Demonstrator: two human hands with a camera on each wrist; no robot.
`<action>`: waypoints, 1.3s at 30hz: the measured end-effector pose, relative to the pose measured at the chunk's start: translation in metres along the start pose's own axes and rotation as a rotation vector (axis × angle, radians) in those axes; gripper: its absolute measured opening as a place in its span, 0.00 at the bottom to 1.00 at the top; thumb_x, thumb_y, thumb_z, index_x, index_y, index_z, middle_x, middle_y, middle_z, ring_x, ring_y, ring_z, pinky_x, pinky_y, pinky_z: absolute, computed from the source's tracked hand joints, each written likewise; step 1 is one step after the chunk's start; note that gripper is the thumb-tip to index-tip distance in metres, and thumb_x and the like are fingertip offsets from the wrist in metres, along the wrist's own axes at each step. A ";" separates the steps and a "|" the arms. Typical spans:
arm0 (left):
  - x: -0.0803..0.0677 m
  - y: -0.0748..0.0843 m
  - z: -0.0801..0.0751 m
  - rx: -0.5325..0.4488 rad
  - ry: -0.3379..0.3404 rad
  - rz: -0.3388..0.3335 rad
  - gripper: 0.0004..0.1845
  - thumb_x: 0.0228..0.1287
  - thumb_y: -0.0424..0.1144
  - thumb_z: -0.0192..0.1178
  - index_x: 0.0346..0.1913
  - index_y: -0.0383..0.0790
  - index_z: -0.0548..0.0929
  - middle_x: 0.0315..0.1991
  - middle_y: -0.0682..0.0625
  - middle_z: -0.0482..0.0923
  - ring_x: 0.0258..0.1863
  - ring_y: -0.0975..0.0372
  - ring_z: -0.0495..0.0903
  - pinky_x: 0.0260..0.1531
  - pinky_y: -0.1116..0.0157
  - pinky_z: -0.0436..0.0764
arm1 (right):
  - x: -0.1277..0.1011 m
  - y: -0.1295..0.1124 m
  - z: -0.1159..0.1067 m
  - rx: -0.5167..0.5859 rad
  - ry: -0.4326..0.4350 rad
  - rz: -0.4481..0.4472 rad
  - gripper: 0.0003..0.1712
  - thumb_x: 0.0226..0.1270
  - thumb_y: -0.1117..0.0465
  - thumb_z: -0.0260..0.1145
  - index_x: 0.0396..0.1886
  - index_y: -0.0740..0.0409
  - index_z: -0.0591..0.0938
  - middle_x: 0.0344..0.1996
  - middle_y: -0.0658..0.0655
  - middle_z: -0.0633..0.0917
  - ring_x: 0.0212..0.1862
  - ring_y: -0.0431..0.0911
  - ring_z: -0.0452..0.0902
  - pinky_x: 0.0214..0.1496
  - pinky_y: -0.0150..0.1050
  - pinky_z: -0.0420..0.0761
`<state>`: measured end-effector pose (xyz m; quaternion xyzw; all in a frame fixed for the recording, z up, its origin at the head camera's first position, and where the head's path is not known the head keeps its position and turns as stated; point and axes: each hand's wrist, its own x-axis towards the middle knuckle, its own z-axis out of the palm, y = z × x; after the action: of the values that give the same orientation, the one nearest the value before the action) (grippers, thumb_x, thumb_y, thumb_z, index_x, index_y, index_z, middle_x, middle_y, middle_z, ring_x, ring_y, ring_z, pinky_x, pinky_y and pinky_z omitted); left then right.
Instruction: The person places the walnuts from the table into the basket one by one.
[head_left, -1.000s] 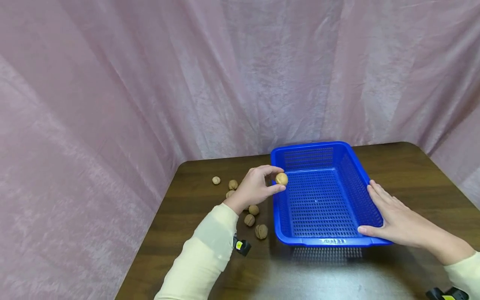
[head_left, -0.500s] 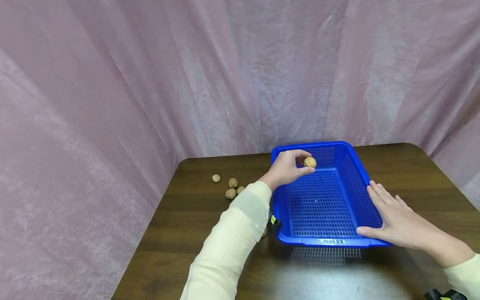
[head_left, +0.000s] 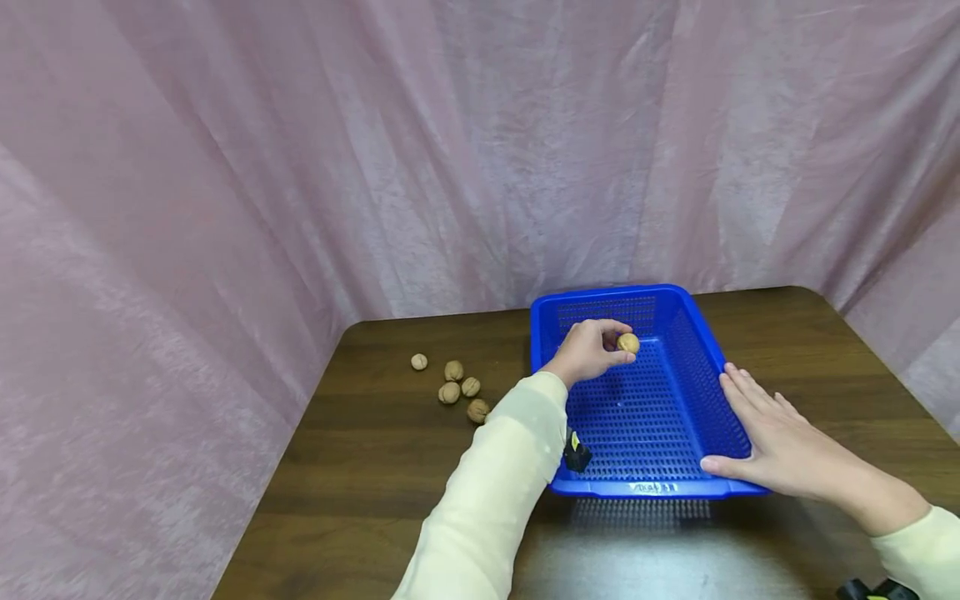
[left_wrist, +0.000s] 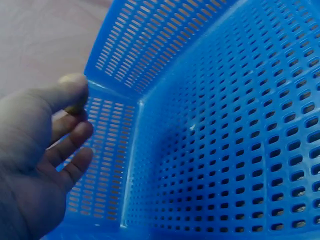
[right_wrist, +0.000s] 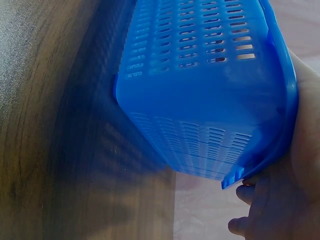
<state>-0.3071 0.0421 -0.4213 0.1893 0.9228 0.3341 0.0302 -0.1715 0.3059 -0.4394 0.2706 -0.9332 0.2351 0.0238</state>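
Observation:
In the head view my left hand is over the blue plastic basket, pinching a light brown walnut between thumb and fingers. The left wrist view shows the same hand above the perforated floor; the walnut is mostly covered by the thumb. Fingers stretched, my right hand rests on the basket's right rim near the front corner, the thumb lying over the front corner. In the right wrist view that hand lies along the basket's outer rim.
Left of the basket, several walnuts lie on the dark wooden table: a pale walnut farthest left and a darker walnut beside my left sleeve. The sleeve may hide more. A pink curtain hangs behind the table.
My left hand has carried the walnut rightward from the basket's left rim to over its inside, lately dipping slightly. The right hand stays on the rim. The view has shifted slightly.

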 end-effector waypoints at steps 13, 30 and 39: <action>-0.003 -0.003 0.010 0.097 -0.124 0.004 0.23 0.52 0.43 0.74 0.54 0.49 0.84 0.34 0.64 0.81 0.33 0.74 0.76 0.35 0.78 0.74 | -0.004 -0.001 -0.002 0.000 0.008 -0.011 0.64 0.56 0.39 0.70 0.75 0.70 0.45 0.75 0.68 0.44 0.76 0.53 0.29 0.70 0.63 0.33; -0.003 -0.001 0.015 0.277 -0.243 0.067 0.24 0.55 0.46 0.72 0.56 0.48 0.83 0.43 0.62 0.83 0.41 0.75 0.77 0.41 0.79 0.73 | -0.008 -0.001 -0.002 0.030 -0.018 0.028 0.64 0.56 0.38 0.69 0.75 0.68 0.44 0.75 0.66 0.42 0.76 0.53 0.30 0.68 0.67 0.40; -0.009 0.008 -0.003 0.164 -0.181 0.072 0.23 0.57 0.46 0.70 0.57 0.50 0.83 0.44 0.61 0.83 0.42 0.72 0.79 0.39 0.78 0.74 | -0.004 0.001 0.000 0.026 -0.014 0.013 0.64 0.56 0.37 0.69 0.75 0.68 0.45 0.75 0.67 0.43 0.75 0.57 0.33 0.68 0.67 0.41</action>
<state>-0.2965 0.0426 -0.4148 0.2536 0.9331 0.2400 0.0857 -0.1683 0.3085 -0.4405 0.2664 -0.9320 0.2453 0.0123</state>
